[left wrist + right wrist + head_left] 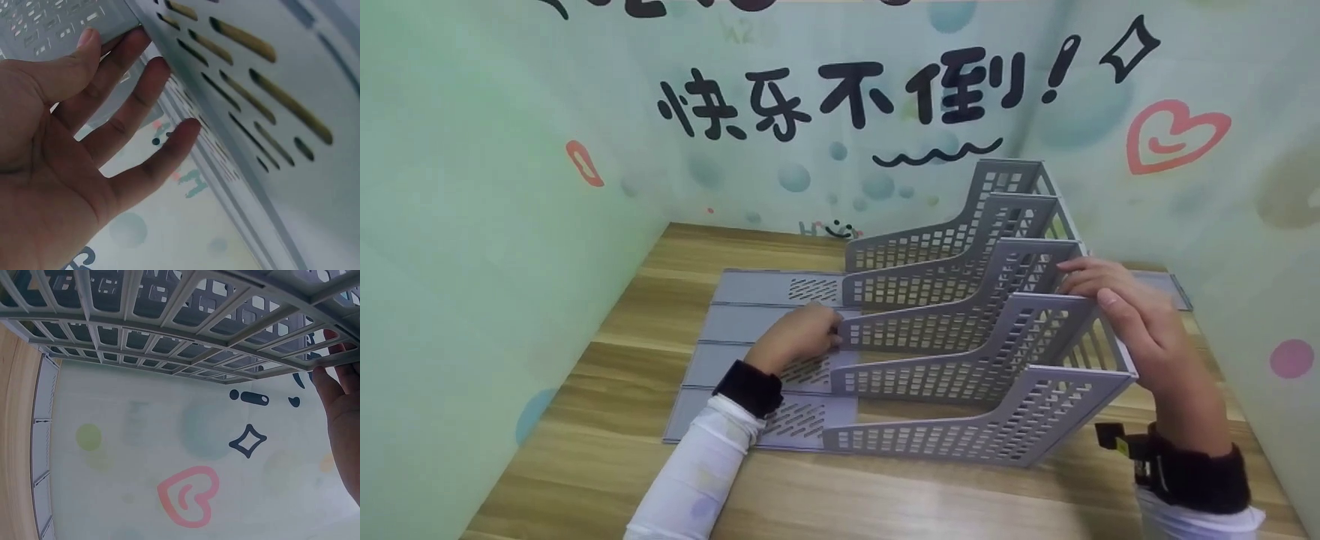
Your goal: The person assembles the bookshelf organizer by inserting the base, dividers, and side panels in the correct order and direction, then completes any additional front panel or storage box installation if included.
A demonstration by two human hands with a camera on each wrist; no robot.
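A grey plastic file rack (997, 369) with several perforated upright dividers stands on the wooden table, its low ends to the left. At the low front corner of the middle divider is my left hand (799, 334). In the left wrist view, its thumb and index finger pinch the divider (121, 19), while the other fingers reach toward the slotted base sheet (304, 191). My right hand (1144, 311) grips the tall back end of the rack, thumb outside and fingers over the top. The right wrist view shows the rack's barred back (242, 342) beside that hand (346, 410).
The flat grey base sheet (735, 322) extends left from under the dividers, and another flat grey part (1162, 289) shows behind the right hand. A printed cloth backdrop (780, 180) encloses the wooden table (600, 375) at the back and sides.
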